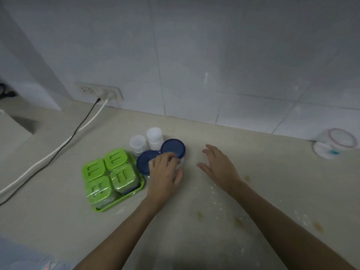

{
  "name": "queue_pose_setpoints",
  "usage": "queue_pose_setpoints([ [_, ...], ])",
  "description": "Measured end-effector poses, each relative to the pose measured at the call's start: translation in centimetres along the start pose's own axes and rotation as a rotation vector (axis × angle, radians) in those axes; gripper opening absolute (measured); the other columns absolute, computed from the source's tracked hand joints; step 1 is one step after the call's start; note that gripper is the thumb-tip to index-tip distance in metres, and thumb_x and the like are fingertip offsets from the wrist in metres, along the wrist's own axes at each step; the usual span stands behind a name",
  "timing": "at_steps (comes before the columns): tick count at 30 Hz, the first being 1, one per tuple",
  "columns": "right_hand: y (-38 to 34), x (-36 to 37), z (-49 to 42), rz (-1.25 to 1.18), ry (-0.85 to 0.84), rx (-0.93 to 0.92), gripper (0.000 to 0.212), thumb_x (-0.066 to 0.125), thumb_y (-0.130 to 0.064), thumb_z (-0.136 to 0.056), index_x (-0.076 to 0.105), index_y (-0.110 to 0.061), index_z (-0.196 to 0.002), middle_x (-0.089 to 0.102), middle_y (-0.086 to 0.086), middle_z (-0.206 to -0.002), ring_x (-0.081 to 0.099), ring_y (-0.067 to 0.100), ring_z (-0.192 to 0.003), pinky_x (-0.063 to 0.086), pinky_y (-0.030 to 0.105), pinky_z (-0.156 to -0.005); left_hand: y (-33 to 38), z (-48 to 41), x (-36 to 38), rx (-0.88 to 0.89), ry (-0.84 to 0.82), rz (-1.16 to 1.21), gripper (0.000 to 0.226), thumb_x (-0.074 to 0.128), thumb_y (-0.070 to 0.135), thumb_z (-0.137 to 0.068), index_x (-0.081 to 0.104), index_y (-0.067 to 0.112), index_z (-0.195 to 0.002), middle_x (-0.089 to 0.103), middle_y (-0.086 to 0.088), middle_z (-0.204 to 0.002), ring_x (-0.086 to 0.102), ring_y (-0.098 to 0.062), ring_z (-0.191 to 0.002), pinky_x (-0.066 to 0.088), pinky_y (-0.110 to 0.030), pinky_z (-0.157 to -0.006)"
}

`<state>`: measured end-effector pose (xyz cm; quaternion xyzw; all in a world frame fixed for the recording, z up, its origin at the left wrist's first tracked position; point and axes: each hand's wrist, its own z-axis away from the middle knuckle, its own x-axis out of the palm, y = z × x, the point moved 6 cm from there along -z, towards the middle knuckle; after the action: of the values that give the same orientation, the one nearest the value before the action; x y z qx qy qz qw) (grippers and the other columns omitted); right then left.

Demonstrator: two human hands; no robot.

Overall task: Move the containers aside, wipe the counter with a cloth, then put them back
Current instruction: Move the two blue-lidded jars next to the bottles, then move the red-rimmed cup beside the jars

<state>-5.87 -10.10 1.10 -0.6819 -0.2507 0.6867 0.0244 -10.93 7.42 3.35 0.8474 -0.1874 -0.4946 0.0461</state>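
Here, left to right: green tray [124, 199] holding four green-lidded tubs [109, 172] on the bench [58, 221]; two white jars [148, 142] behind; two blue-lidded jars [172, 148] beside them. Left hand [165, 176] curled over the near blue-lidded jar. Right hand [218, 164] spread flat, empty, well apart. Orange stains [238, 221] at right.

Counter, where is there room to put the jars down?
Bare counter lies between the right hand and the white bowl, though speckled with crumbs. More lies between the cables and green tray. It is crowded around the blue lids, under the left hand.
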Motion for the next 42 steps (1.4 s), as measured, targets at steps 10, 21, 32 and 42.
queue_pose_setpoints([
  [10, 21.8, -6.8, 13.3, 0.011, 0.064, 0.39, 0.046, 0.058, -0.04, -0.088, 0.055, -0.007, -0.12, 0.054, 0.013, -0.128, 0.054, 0.033, -0.115, 0.046, 0.04, -0.094, 18.4, -0.9, 13.7, 0.243, -0.479, 0.124, 0.031, 0.049, 0.037, -0.085, 0.061, 0.017, -0.105, 0.061, -0.004, -0.113, 0.056, -0.025, -0.11, 0.042, -0.037, -0.091],
  [21, 39.0, -16.0, 13.0, 0.165, 0.187, 0.521, 0.063, 0.069, -0.033, -0.08, 0.044, -0.004, -0.13, 0.044, 0.02, -0.138, 0.045, 0.037, -0.125, 0.041, 0.044, -0.1, 33.3, -5.8, 25.2, 0.45, -0.716, -0.061, 0.065, 0.023, 0.052, -0.083, 0.047, 0.015, -0.132, 0.043, -0.016, -0.141, 0.039, -0.034, -0.132, 0.029, -0.047, -0.109],
  [32, 44.7, -16.0, 7.7, -0.109, 0.407, 0.538, 0.076, 0.082, -0.027, -0.061, 0.047, -0.014, -0.128, 0.042, 0.017, -0.131, 0.051, 0.039, -0.112, 0.047, 0.041, -0.09, 33.1, -5.2, 28.7, 0.317, -0.688, -0.044, 0.062, 0.027, 0.05, -0.093, 0.044, 0.01, -0.137, 0.04, -0.018, -0.148, 0.037, -0.034, -0.137, 0.028, -0.048, -0.115],
  [42, 33.1, -12.8, 7.5, -0.15, 0.39, 0.255, 0.077, 0.086, -0.034, -0.05, 0.053, -0.018, -0.118, 0.047, 0.009, -0.123, 0.055, 0.027, -0.11, 0.055, 0.037, -0.083, 27.8, -4.7, 24.5, 0.196, -0.538, 0.114, 0.046, 0.041, 0.04, -0.093, 0.051, 0.008, -0.125, 0.047, -0.015, -0.137, 0.044, -0.032, -0.127, 0.023, -0.037, -0.112],
])
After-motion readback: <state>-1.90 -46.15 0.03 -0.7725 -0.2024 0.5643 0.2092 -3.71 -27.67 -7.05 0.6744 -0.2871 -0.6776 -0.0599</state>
